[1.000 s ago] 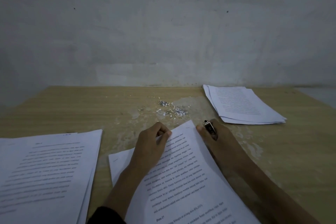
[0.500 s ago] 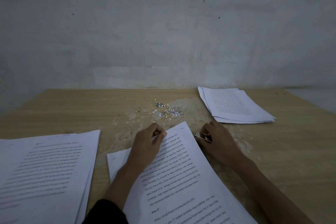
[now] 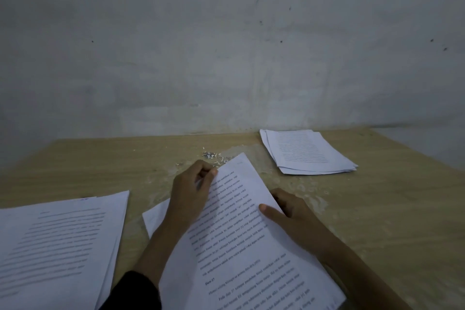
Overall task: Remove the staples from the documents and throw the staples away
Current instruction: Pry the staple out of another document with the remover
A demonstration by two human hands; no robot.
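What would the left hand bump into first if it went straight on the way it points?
Likely the scattered staples on the table, just beyond the left hand, which pinches the document; depth is unclear.

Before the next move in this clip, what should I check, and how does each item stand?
1. Left hand pinches the document's upper left edge: ok.
2. Right hand grips its right edge, thumb on top: ok.
3. Staple remover in hand: cannot tell; none shows.
4. Staple out of this document: cannot tell; fingers cover the spot.
5. Pulled staples thrown away: not ok; they lie on the table.
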